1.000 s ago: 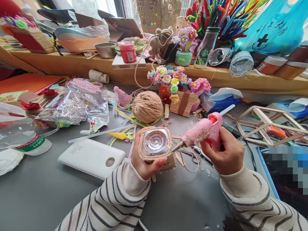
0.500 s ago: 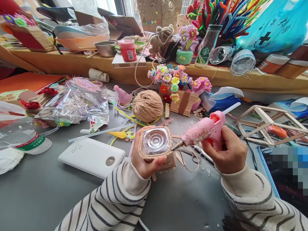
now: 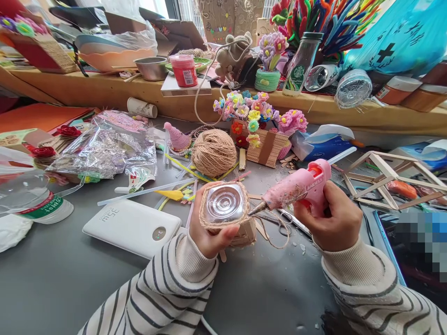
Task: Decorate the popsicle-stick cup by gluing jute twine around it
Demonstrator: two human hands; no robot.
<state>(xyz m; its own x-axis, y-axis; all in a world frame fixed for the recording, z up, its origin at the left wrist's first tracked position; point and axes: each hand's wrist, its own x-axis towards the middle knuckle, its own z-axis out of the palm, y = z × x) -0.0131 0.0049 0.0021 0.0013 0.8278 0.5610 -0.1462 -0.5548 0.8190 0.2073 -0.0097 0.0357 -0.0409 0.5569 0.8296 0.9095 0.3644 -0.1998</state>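
Observation:
My left hand (image 3: 209, 235) is closed round a clear square bottle base (image 3: 225, 203) with jute twine glued along its rim. Its bottom faces up. My right hand (image 3: 335, 221) grips a pink glue gun (image 3: 300, 186). The gun's metal nozzle touches the right edge of the twine rim. A loose end of twine loops down onto the table just right of the piece. A ball of jute twine (image 3: 214, 152) lies on the table behind it.
A white power bank (image 3: 132, 228) lies to the left on the grey table (image 3: 52, 279). A crinkled plastic bag (image 3: 108, 146), craft flowers in a stick box (image 3: 260, 128) and a wooden stick frame (image 3: 387, 179) surround the hands. A cluttered wooden shelf (image 3: 104, 90) runs behind.
The glue gun and my right hand have shifted slightly right and up, with the nozzle still at the twine rim. My left hand keeps the piece almost still.

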